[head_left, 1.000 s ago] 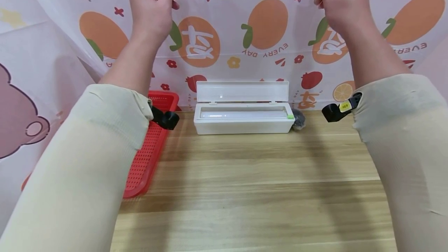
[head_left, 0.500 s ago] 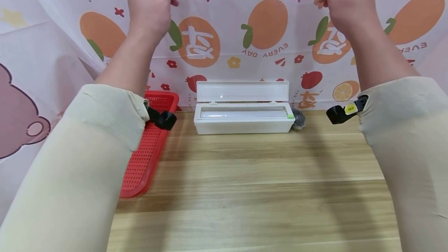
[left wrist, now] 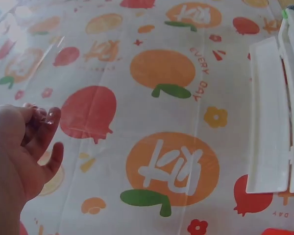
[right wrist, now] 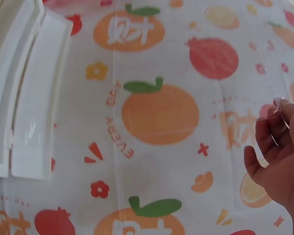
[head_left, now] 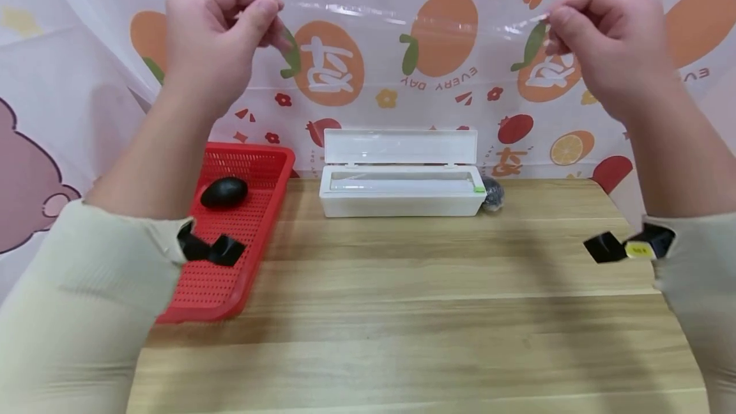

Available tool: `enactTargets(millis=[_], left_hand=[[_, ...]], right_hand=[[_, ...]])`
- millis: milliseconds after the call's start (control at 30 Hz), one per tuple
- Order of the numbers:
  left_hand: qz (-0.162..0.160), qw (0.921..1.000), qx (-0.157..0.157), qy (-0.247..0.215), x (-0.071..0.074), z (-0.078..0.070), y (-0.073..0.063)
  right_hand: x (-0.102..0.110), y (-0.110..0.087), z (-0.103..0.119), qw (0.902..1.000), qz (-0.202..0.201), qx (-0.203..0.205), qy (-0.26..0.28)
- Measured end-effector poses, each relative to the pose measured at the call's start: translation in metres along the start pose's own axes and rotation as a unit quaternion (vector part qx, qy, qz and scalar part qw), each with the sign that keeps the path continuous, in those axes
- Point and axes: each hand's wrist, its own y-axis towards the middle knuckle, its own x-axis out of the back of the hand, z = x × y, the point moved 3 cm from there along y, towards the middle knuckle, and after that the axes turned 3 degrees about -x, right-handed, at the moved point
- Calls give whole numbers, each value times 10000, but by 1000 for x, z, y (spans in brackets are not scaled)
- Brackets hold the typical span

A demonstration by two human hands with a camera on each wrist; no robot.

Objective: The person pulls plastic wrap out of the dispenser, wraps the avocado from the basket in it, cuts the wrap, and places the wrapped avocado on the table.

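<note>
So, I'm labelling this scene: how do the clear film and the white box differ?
The clear film is transparent; the white box has an opaque front. The film is held up by left hand and right hand; the box stands on the table, lid open. The film looks thin and soft, the box stiff.

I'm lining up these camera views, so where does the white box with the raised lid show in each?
Head: white box near the centre, lid raised.
Left wrist: white box along the right edge, partly cut off.
Right wrist: white box along the left edge, partly cut off.
Shared landmark: the printed plain orange beside "EVERY DAY".
</note>
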Motion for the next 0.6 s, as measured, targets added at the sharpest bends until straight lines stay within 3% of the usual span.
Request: enactTargets(millis=[100, 200, 300, 400, 467, 600], left_hand=[[306, 9989, 104, -333, 6, 4, -22], [795, 9958, 247, -393, 10, 7, -46], [1574, 9875, -59, 32, 10, 9, -71], [2472, 9680, -423, 107, 6, 13, -99], [3076, 9506, -418, -98, 2, 20, -119], [3968, 9142, 442, -694, -8, 47, -163]], right_hand=[[-1, -22, -3, 9940, 518, 375, 888], [-7, -49, -9, 9801, 1134, 486, 1557], [-19, -76, -18, 9726, 1743, 611, 1414], [-34, -106, -32, 9648, 2326, 633, 1052], [-45, -127, -46, 9578, 2668, 631, 863], [-65, -171, -77, 9450, 3234, 69, 472]])
